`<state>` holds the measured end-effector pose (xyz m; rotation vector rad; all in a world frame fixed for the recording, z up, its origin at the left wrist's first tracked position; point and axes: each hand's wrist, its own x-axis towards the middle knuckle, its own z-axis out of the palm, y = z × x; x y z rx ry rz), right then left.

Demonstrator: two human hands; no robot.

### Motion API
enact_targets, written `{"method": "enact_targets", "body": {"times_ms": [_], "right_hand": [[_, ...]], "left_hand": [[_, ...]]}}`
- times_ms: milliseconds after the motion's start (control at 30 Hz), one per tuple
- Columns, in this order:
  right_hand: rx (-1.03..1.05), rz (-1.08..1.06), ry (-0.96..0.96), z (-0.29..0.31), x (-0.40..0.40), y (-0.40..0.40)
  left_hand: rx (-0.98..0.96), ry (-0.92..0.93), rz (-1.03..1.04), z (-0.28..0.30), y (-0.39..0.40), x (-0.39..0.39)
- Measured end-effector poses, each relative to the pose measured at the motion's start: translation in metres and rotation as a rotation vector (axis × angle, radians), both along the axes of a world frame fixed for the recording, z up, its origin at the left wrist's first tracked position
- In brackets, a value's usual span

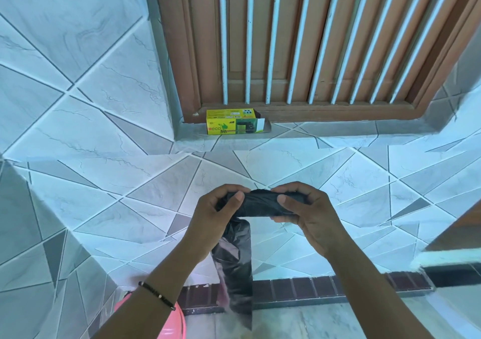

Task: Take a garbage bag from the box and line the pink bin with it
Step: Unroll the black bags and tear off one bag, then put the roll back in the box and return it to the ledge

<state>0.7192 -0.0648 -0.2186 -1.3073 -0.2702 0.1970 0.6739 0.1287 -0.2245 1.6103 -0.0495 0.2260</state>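
Note:
A black roll of garbage bags (260, 204) is held level in front of the tiled wall. My left hand (210, 213) grips its left end and my right hand (304, 208) grips its right end. One bag hangs down unrolled from the roll as a long black strip (236, 268). The yellow garbage bag box (231, 124) lies on the window ledge above, its right flap open. Only a curved piece of the pink bin (169, 323) shows at the bottom left, partly behind my left forearm.
A brown wooden window with white vertical bars (299, 39) sits above the ledge. Tiled walls meet in a corner at left. A dark brick skirting strip (312, 286) runs along the floor. A brown and white ledge (453, 250) juts in at right.

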Motion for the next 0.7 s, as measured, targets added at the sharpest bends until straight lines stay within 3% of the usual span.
{"method": "enact_targets", "body": {"times_ms": [267, 400, 600, 700], "right_hand": [[0.134, -0.219, -0.028, 0.016, 0.068, -0.024], [0.166, -0.225, -0.03, 0.022, 0.096, -0.031], [0.144, -0.186, -0.029, 0.019, 0.127, -0.033], [0.15, -0.165, -0.025, 0.017, 0.135, -0.035]], "left_hand": [[0.609, -0.057, 0.263, 0.031, 0.017, 0.084], [1.089, -0.056, 0.382, 0.05, 0.028, 0.142], [1.508, 0.142, 0.445, 0.07, 0.04, 0.216], [1.563, 0.264, 0.424, 0.068, 0.047, 0.227]]}}
